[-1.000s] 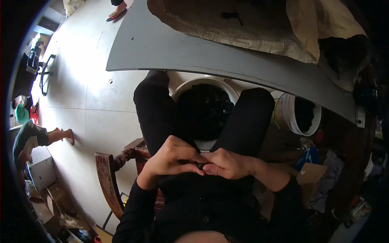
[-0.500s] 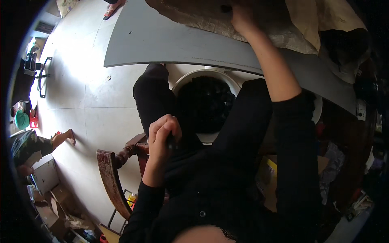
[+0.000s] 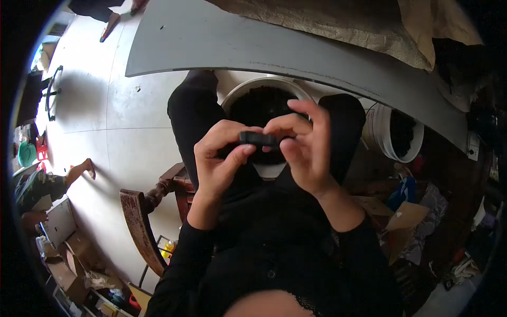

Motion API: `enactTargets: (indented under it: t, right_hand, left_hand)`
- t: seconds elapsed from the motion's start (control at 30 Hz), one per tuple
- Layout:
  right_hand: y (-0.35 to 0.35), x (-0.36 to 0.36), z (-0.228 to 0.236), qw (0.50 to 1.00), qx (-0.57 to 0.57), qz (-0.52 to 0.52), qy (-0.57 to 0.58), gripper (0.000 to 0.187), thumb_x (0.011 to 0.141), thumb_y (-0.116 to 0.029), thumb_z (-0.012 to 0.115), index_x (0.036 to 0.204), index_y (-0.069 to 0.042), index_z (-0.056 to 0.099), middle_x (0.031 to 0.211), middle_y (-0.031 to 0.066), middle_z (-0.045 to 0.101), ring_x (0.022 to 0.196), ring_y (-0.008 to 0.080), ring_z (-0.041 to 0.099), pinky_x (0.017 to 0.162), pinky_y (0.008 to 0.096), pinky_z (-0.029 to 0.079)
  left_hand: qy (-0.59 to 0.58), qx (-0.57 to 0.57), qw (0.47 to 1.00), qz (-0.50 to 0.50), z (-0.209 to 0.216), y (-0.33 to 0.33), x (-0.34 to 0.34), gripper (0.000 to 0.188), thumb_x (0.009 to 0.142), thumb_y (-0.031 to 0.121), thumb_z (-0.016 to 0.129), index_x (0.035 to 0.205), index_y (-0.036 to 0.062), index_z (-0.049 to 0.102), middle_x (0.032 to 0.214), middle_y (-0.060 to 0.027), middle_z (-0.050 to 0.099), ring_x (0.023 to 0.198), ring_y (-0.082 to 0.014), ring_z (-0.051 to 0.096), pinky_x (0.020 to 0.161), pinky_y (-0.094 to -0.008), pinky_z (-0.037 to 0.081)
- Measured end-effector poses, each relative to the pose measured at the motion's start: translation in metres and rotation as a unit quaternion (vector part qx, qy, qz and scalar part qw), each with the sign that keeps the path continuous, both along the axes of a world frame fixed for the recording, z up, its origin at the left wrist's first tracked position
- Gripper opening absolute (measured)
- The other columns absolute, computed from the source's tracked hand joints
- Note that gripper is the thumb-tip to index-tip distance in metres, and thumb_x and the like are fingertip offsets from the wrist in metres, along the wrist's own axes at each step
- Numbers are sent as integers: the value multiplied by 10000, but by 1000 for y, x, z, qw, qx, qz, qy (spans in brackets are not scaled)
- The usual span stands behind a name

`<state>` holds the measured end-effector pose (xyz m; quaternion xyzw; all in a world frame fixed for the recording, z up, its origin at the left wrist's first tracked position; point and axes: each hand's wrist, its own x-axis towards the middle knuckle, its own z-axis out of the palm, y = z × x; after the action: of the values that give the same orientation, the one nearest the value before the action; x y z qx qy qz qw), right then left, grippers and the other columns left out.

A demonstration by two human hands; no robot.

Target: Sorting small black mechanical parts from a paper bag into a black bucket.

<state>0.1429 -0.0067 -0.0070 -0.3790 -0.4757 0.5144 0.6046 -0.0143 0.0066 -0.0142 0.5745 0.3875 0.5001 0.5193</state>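
My left hand [image 3: 219,148] pinches a small black part [image 3: 257,138] between thumb and fingers, above my lap. It is bar-shaped and looks like plastic or rubber; its exact kind I cannot tell. My right hand [image 3: 306,150] is at the part's right end, index fingertip against it, thumb a little apart and the other fingers spread. Beneath both hands, between my knees, stands a white bucket [image 3: 231,95] with dark contents, partly hidden by the hands.
A grey board [image 3: 195,45] spans the far side, with a crumpled brown paper sack [image 3: 338,29] on it. Another white bucket [image 3: 417,150] with dark contents stands at right. A wooden chair arm [image 3: 138,222] is at my left, cardboard boxes [image 3: 66,272] beyond. Other people's legs show at left.
My right hand has come back from the sack to the black part in front of me. The left hand has turned, bringing the part into view. The second bucket now shows.
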Motion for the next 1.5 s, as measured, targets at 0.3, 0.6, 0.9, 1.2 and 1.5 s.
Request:
enactTargets:
  t: [0.3,0.6,0.9,1.2,1.5]
  right_hand:
    - [4,14,18,973,-116,175,-96,219,771,-55,627,926,-32,473,829,10,498,741,50,485,673,185,403]
    - [-7,7,2,971,-180,129,91,78,844,-60,571,865,-32,500,809,1,513,760,47,487,693,189,389]
    - [-1,16,13,876,-338,285,195,223,898,-240,528,958,-33,472,761,31,533,579,101,538,477,225,451]
    - [-13,16,2,924,-211,300,105,276,894,-290,536,961,-26,494,704,-9,509,514,26,430,446,174,360]
    - [-13,28,29,884,-53,436,-162,232,864,-221,540,908,5,520,691,154,547,647,261,574,590,353,430]
  left_hand:
    - [172,117,978,4,26,-7,4,361,605,-53,677,960,15,657,793,-95,587,721,-182,582,609,-246,455]
    - [279,185,942,31,21,-16,9,346,605,-22,694,947,12,648,769,-93,574,649,-217,587,552,-270,461]
    - [137,170,975,-35,11,-7,-6,386,587,165,774,897,-19,636,774,-101,611,676,-181,599,578,-249,458]
    - [107,233,965,-54,11,-4,-7,392,490,295,805,672,0,621,569,-61,580,473,-178,556,421,-248,399]
    - [94,264,924,-261,26,6,-17,293,581,262,775,742,56,645,593,-22,566,501,-167,569,421,-250,391]
